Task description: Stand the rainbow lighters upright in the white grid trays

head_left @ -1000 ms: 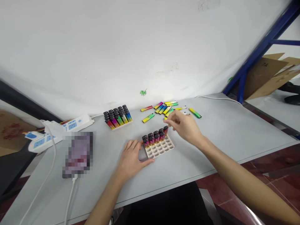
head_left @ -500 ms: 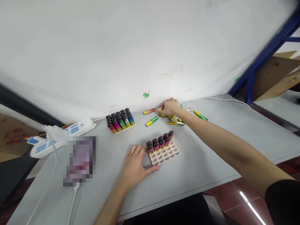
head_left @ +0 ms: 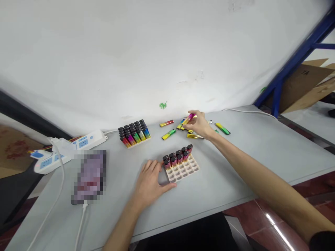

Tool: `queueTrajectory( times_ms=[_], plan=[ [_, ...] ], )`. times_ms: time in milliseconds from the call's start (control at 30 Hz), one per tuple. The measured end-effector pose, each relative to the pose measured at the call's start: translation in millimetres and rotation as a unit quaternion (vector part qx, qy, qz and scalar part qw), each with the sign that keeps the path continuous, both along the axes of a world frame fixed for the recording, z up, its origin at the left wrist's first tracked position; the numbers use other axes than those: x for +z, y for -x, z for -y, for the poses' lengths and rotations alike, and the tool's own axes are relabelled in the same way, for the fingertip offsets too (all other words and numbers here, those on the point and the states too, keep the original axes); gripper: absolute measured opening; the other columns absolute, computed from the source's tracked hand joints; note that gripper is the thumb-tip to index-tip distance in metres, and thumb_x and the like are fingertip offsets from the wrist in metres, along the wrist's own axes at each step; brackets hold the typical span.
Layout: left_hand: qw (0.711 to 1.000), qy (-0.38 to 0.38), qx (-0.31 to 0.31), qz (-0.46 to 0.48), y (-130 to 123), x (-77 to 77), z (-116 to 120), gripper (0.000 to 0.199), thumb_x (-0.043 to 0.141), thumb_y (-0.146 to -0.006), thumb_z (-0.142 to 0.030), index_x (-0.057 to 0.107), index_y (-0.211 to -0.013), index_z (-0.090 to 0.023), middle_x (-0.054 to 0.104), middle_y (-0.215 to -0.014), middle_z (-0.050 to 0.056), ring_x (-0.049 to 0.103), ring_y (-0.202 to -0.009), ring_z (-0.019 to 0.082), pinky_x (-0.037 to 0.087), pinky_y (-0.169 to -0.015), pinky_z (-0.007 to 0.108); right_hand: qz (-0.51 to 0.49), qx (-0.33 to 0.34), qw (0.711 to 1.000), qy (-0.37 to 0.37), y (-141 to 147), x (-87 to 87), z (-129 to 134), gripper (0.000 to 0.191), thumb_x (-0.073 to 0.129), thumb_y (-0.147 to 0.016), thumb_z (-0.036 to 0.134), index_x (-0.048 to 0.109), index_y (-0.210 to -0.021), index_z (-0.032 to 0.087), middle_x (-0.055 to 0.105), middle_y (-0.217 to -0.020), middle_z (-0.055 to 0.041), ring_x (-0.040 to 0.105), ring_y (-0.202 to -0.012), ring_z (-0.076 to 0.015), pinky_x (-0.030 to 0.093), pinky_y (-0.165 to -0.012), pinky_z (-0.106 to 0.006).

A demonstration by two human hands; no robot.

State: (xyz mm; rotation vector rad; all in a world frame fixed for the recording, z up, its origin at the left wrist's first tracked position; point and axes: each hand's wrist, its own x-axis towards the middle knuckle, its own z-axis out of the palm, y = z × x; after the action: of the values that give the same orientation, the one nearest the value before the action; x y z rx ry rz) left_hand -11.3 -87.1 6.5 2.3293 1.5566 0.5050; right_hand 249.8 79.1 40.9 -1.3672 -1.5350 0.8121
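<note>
Pinched in my right hand (head_left: 199, 124) is a magenta-and-gold lighter (head_left: 188, 119), lifted just above a loose pile of lighters (head_left: 181, 124). My left hand (head_left: 151, 181) rests on the table with thumb and fingers spanning the left side of a cream tray (head_left: 195, 168), touching its edge and holding it. Magenta lighters (head_left: 173, 161) with black tops stand upright in the tray's back two rows; several front slots show bare. A green-and-gold lighter (head_left: 169, 134) and a red-and-gold lighter (head_left: 166, 123) lie flat left of the pile.
A second tray (head_left: 141, 142), filled with multicoloured upright lighters, stands by the wall. At left are a power strip (head_left: 89, 142), a blurred phone-like object (head_left: 90, 174) and white cables (head_left: 81, 223). Another green-yellow lighter (head_left: 223, 128) lies right of my hand. Cardboard boxes (head_left: 300, 83) are beyond the blue frame (head_left: 278, 92).
My right hand has risen slightly from the pile and moved right, now with a magenta-and-gold lighter in its fingers. My left hand stays at the tray.
</note>
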Motion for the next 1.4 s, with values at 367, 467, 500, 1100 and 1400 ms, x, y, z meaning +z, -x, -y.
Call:
queueTrajectory(
  times_ms=[367,467,500,1100,1400],
  plan=[
    [1.000,-0.021,0.012,-0.005,-1.0,-4.0,-0.3,0.056,0.072,-0.073,-0.069,0.050,-0.093,-0.021,0.056,-0.092,0.004,0.050,-0.092,0.027,0.045,-0.079,0.042,-0.172,-0.007,0.983,0.067,-33.2,-24.1,72.7,0.043,0.071,-0.079,0.053,0.066,-0.105,0.018,0.067,-0.089,-0.0037,0.063,-0.085,-0.0187,0.048,-0.083,-0.035],
    [1.000,-0.019,0.019,-0.007,-0.4,-4.7,0.0,0.055,0.072,-0.073,-0.068,0.049,-0.090,-0.021,0.056,-0.093,0.004,0.050,-0.092,0.027,0.046,-0.078,0.042,-0.182,-0.035,0.981,0.061,-36.4,-30.1,75.0,0.059,0.079,-0.073,0.046,0.059,-0.122,0.022,0.067,-0.101,-0.0047,0.064,-0.082,-0.0185,0.049,-0.079,-0.035],
    [1.000,-0.019,0.019,-0.010,-0.1,-4.9,0.1,0.054,0.072,-0.073,-0.068,0.049,-0.090,-0.022,0.056,-0.093,0.005,0.050,-0.092,0.027,0.046,-0.078,0.042,-0.196,-0.038,0.978,0.065,-37.3,-31.9,75.4,0.067,0.081,-0.071,0.044,0.055,-0.129,0.024,0.067,-0.106,-0.0053,0.065,-0.084,-0.0188,0.050,-0.078,-0.035],
    [0.999,-0.038,0.014,-0.025,0.8,-4.4,0.2,0.050,0.070,-0.075,-0.067,0.050,-0.086,-0.022,0.058,-0.095,0.005,0.052,-0.094,0.028,0.047,-0.078,0.042,-0.361,0.048,0.902,0.231,-28.2,-18.3,89.6,0.048,0.050,-0.087,0.066,0.044,-0.069,0.022,0.021,-0.053,0.0096,0.011,-0.044,-0.0066,0.012,-0.039,-0.021],
    [0.999,-0.027,0.019,-0.016,-1.2,-1.9,-0.2,0.051,0.070,-0.073,-0.068,0.046,-0.081,-0.023,0.056,-0.090,0.004,0.052,-0.089,0.027,0.046,-0.077,0.043,-0.357,0.028,0.907,0.221,-26.2,-18.1,89.5,0.052,0.040,-0.091,0.061,0.031,-0.056,0.024,0.015,-0.046,0.0086,0.006,-0.042,-0.0085,0.007,-0.038,-0.024]
  ],
)
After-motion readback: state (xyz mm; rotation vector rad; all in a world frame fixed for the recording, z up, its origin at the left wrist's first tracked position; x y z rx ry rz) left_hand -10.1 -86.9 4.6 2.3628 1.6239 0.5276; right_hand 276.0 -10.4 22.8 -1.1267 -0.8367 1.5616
